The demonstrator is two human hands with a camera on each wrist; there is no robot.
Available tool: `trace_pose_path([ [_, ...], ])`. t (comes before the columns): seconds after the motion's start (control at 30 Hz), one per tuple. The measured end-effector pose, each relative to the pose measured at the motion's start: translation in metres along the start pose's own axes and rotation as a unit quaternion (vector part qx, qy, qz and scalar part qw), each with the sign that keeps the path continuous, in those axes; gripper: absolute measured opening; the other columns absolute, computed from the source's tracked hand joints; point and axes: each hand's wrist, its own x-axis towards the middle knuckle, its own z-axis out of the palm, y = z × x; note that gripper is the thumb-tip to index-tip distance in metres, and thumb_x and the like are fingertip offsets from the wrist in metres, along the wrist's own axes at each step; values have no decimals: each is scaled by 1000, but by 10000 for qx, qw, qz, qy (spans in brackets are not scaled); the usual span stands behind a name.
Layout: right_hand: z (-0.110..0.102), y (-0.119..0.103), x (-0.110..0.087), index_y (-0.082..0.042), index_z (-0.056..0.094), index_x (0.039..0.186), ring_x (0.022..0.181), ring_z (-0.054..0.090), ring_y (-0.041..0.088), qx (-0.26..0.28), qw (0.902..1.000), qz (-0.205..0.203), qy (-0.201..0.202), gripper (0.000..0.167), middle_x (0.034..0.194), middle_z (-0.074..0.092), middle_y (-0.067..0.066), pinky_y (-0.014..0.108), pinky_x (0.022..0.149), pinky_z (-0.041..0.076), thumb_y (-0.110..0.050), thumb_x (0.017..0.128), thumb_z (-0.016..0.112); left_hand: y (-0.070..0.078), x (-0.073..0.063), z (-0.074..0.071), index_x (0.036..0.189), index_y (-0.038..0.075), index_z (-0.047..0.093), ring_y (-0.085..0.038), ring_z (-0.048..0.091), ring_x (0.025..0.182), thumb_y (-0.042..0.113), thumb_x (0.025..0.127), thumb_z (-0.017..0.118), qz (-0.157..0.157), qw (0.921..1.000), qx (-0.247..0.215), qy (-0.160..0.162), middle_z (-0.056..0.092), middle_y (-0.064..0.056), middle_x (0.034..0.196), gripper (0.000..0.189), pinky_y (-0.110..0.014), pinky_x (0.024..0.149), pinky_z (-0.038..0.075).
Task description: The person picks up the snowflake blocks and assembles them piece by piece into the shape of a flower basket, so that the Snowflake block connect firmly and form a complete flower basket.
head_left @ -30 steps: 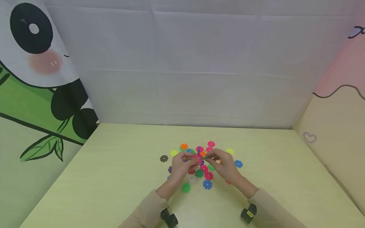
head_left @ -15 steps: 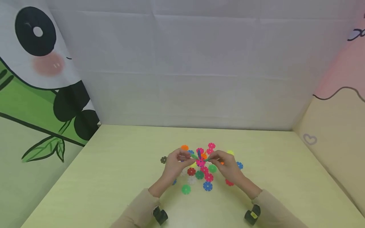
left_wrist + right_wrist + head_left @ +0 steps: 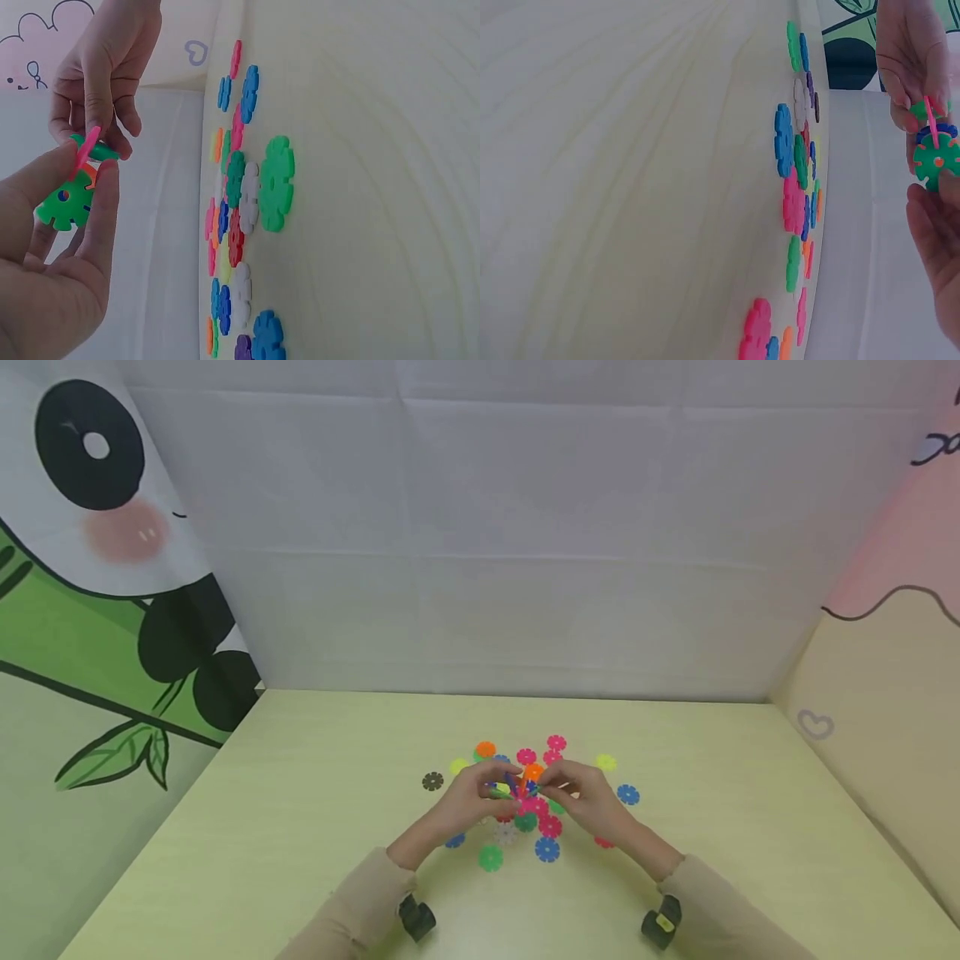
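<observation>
Both hands hold a small cluster of slotted plastic snowflake discs just above the table. My left hand (image 3: 467, 802) grips its left side with curled thumb and fingers; in the left wrist view a light green disc (image 3: 66, 206) and a pink disc (image 3: 87, 150) show there. On the opposite side, my right hand (image 3: 591, 795) pinches a dark green disc (image 3: 936, 159). A navy disc (image 3: 946, 133) sits behind it in the right wrist view. Orange parts also show in the cluster. Fingers hide how some discs join.
Loose snowflake discs lie scattered under and around the hands, among them a blue disc (image 3: 547, 849), a green disc (image 3: 491, 858), a dark grey disc (image 3: 432, 781) and a yellow disc (image 3: 606, 762). A white cloth wall (image 3: 480, 610) stands behind the table (image 3: 300, 827).
The left hand shifted left, and its fingers now lie differently on the cluster. The cluster has turned, with an orange part now showing upright. The right hand stays nearly in place, pinching its green disc.
</observation>
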Motion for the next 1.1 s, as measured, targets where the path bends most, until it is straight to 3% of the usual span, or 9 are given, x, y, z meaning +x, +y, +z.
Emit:
trace_pose_path([
  [0.2, -19, 6, -10, 2, 66, 108, 92, 70, 25, -324, 9959, 609, -580, 19, 103, 73, 17, 15, 76, 55, -4, 90, 68, -8, -1, -1, 134, -7, 52, -34, 68, 108, 6, 91, 69, -144, 9992, -383, -12, 60, -28, 126, 48, -33, 84, 61],
  [0.43, -48, 28, -31, 4, 68, 108, 85, 62, 12, -619, 9821, 1202, -1308, 28, 99, 70, 13, 18, 70, 53, -8, 84, 75, -20, -7, -10, 133, -1, 56, -31, 68, 109, 13, 90, 71, -294, 9991, -66, 285, 62, -22, 128, 46, -32, 82, 61],
  [0.6, -56, 41, -46, 1, 69, 107, 85, 56, 5, -638, 9739, 1412, -1661, 33, 100, 68, 8, 18, 71, 51, -13, 80, 80, -23, -13, -18, 130, -1, 57, -25, 70, 98, 14, 90, 71, -335, 9986, 101, 406, 64, -22, 122, 45, -30, 80, 61],
  [0.83, -57, 46, -52, -6, 68, 100, 85, 52, 6, -634, 9685, 1577, -1818, 24, 97, 65, 1, 18, 73, 49, -12, 80, 80, -22, -18, -22, 130, -4, 57, -28, 70, 100, 10, 90, 71, -369, 9983, 177, 411, 64, -25, 120, 45, -31, 79, 62],
  [1.1, -56, 40, -49, -9, 61, 96, 83, 55, 7, -905, 9731, 1297, -1678, 22, 92, 66, 0, 19, 69, 51, -2, 82, 75, -21, -21, -21, 129, -5, 59, -31, 68, 108, 10, 89, 72, -508, 9978, 104, 403, 66, -23, 122, 45, -29, 82, 61],
])
